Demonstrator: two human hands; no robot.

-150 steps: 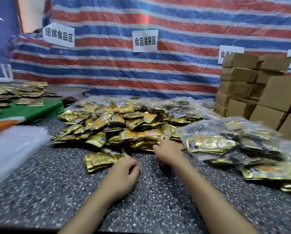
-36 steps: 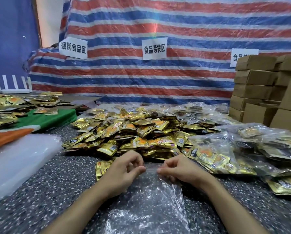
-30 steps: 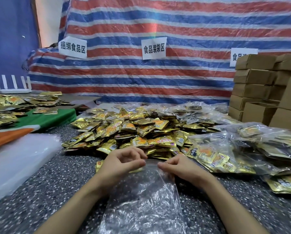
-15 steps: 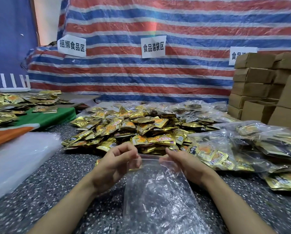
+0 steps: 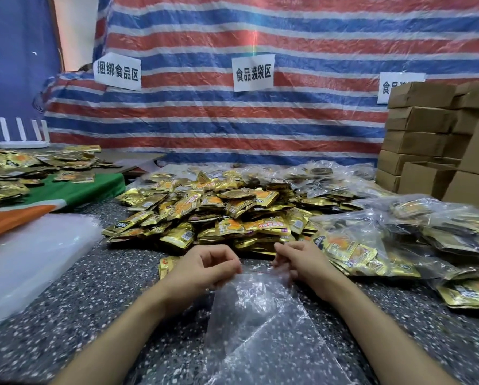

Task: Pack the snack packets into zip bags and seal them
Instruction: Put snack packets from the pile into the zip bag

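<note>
A big tarp [image 5: 288, 129] with red, white and blue stripes hangs at the far side. Three white paper signs [image 5: 253, 73] are stuck on it. Brown cardboard boxes [image 5: 427, 140] are piled up far right. A green and orange cloth [image 5: 80, 190] lies on the left of the speckled desk [image 5: 94, 315].

Both hands bare, left hand [image 5: 205, 269], right hand [image 5: 305, 262]; forearms bare, slender.

Both hands [image 5: 205, 269] pinch the zip bag's [image 5: 256, 315] mouth.
</note>
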